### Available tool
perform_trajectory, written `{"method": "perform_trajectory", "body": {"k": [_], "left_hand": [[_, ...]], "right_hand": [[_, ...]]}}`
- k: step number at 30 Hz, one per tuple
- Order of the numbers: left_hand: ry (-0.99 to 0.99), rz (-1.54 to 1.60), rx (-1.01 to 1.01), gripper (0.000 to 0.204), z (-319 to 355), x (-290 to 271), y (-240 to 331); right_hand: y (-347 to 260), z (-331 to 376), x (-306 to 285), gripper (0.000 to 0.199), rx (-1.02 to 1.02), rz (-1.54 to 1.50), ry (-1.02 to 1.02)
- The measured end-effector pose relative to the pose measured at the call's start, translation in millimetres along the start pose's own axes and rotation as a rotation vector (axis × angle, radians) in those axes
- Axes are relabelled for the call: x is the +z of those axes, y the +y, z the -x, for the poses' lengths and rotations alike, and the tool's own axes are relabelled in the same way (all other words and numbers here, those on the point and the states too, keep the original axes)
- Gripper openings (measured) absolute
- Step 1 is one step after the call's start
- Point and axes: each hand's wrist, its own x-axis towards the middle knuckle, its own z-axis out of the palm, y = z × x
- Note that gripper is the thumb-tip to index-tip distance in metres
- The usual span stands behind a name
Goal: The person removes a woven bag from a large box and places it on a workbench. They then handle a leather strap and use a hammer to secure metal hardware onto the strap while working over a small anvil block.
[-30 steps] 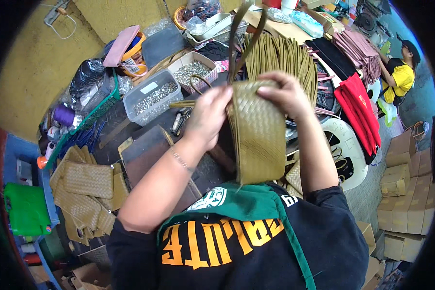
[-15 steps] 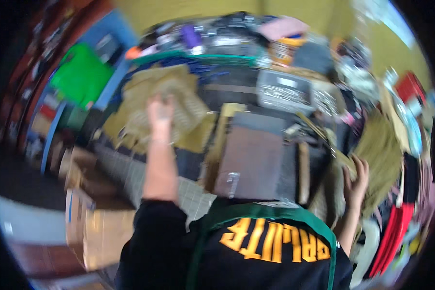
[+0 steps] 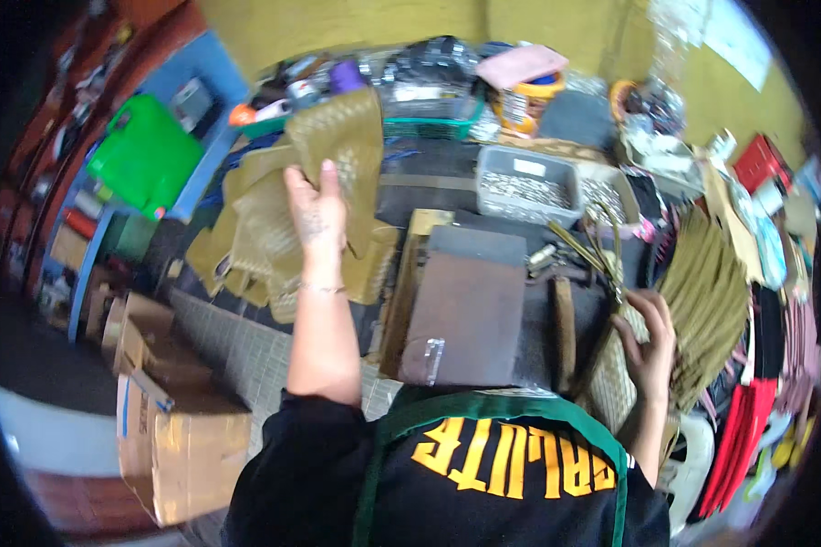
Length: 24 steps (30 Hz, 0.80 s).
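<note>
My left hand (image 3: 319, 214) is at the pile of olive leather pieces (image 3: 265, 219) on the left of the worktable. It holds a woven-textured olive leather piece (image 3: 345, 132), which stands raised and bent behind the fingers; the exact grip is partly hidden. On the right, my right hand (image 3: 649, 346) is curled on the upper edge of a woven olive bag (image 3: 614, 378) with thin strap handles (image 3: 579, 246). The bag leans close against my body, its lower part out of sight. Between my hands lies a dark flat slab (image 3: 465, 305).
A wooden-handled hammer (image 3: 564, 333) lies right of the slab. Behind are a grey bin of small metal parts (image 3: 529, 182) and crowded supplies. Olive strips (image 3: 707, 296) hang at the right. A green jerrycan (image 3: 146, 155) and a cardboard box (image 3: 192, 456) stand left.
My left hand has shifted slightly right, and a leather piece has come up from the pile with it. My right hand has moved a little left, still at the bag.
</note>
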Motion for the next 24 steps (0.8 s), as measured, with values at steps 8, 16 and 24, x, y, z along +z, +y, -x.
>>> {"method": "perform_trajectory", "body": {"k": [8,16,24], "left_hand": [[-0.601,0.603,-0.699,0.026,61.9,90.8,40.6],[-1.179,-0.537,0.692,0.074,105.6,83.7,62.5],[-1.05,-0.574,0.692,0.057,138.8,78.5,66.2]], "right_hand": [[-35.4,-36.4,56.3,0.045,0.099,-0.779,-0.163],[-28.6,-24.8,74.9,0.025,0.311,-0.837,-0.273],[-35.3,-23.5,66.3,0.013,0.064,-0.453,0.069]]}}
